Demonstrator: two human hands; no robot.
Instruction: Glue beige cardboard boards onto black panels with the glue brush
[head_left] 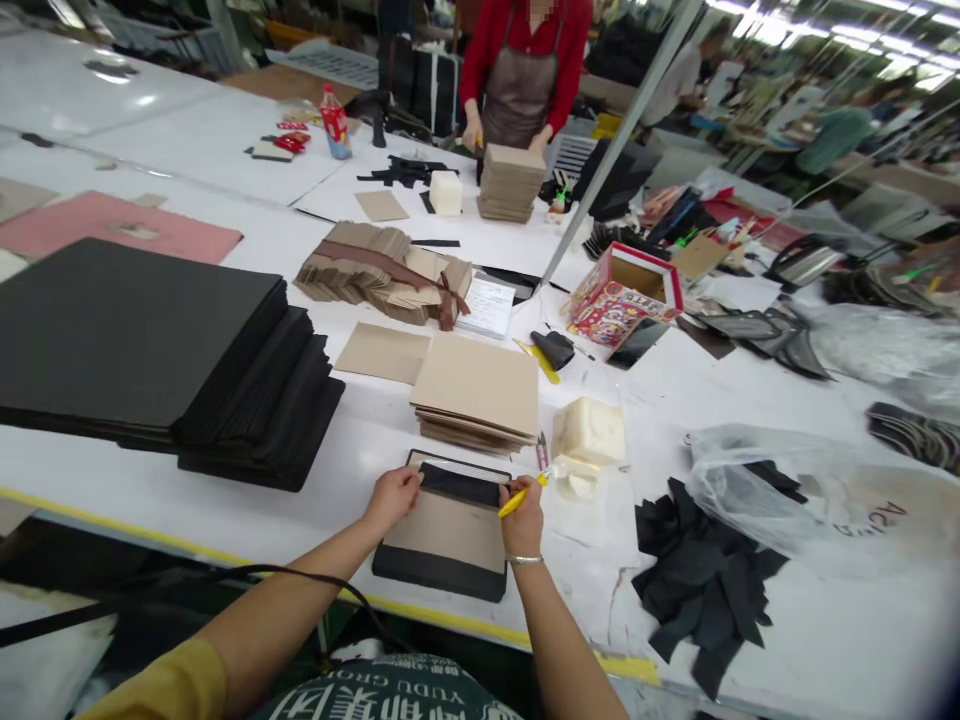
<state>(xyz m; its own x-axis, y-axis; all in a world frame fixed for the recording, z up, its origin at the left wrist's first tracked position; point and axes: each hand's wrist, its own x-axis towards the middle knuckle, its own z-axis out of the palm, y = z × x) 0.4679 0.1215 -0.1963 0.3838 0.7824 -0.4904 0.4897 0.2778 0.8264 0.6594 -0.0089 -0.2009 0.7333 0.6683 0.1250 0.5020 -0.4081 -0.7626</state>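
A black-edged panel with a beige cardboard middle (450,530) lies flat near the table's front edge. Across its upper part runs a black strip (461,484). My left hand (395,500) pinches the strip's left end. At the right end, my right hand (523,512) has its fingers closed on the strip and also holds a yellow-handled brush (523,497), its tip pointing up and right. Just behind the panel stands a stack of beige cardboard sheets (476,385). To the right sits a cream block-shaped container (589,432), with white material in front of it.
Black sheets (142,335) are piled at left. Black scraps (705,580) and a plastic bag (817,500) lie at right. Further back are a red box (622,295), bundled cardboard (382,270) and a slanted metal pole (615,150). A person in red (525,70) stands opposite, hands at a cardboard stack.
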